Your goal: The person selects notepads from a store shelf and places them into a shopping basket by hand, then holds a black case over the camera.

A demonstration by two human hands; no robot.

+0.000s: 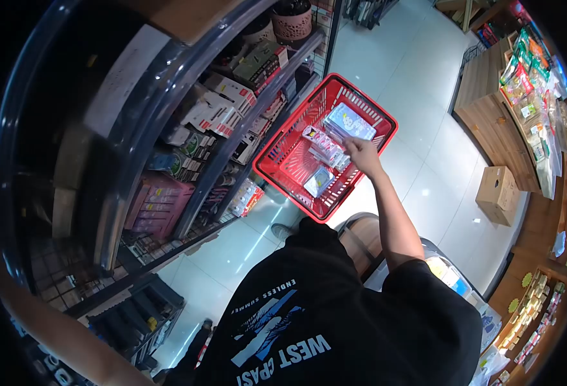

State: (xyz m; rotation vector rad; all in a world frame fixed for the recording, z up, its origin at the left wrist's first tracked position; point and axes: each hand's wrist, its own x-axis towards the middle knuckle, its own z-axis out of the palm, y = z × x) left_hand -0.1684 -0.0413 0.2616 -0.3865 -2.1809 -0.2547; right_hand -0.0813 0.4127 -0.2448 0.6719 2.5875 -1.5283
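Note:
My right hand (pixel 362 156) reaches into a red plastic shopping basket (pixel 288 191). Its bent fingers close on the near edge of a flat light-blue pack (pixel 349 122) with a white cartoon print. Beside the hand lie several pink-and-white patterned packs (pixel 322 143), partly overlapping. Nearer to me in the basket is a small pack with a pale blue and yellow front (pixel 319 182). My left forearm (pixel 71 338) stretches out along the lower left edge; the hand at its end is lost in the dark rim.
Left of the basket stands a shelf rack (pixel 190 222) with boxed goods (pixel 222 106) and pink pots (pixel 293 24). A cardboard box (pixel 497 195) sits on the tiled floor at right, by a wooden display stand (pixel 489 122) loaded with bagged goods (pixel 529 83).

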